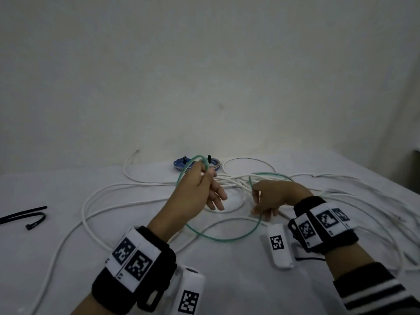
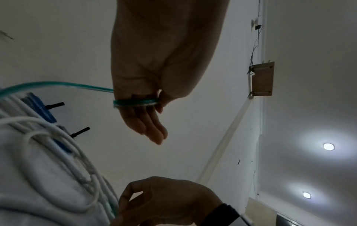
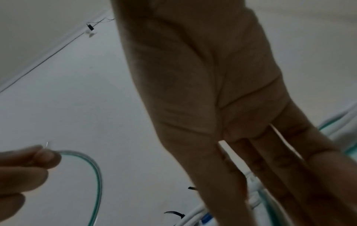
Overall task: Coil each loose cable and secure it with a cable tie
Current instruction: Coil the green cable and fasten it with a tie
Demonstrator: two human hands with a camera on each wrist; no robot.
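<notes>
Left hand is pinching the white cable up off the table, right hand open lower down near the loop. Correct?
Not quite. The left hand pinches the green cable, not a white one; head and left wrist views show it. The right hand is open, lower, by the loop.

We are wearing black wristbands [image 1: 141, 258] carrying white tags with black square-code markers; beside the right wristband [image 1: 322, 226], a black-and-white striped sleeve [image 1: 372, 292] is showing.

Right hand [image 3: 222, 107] fingers straight; left hand [image 3: 25, 171] pinches green cable [image 3: 95, 172] end.
</notes>
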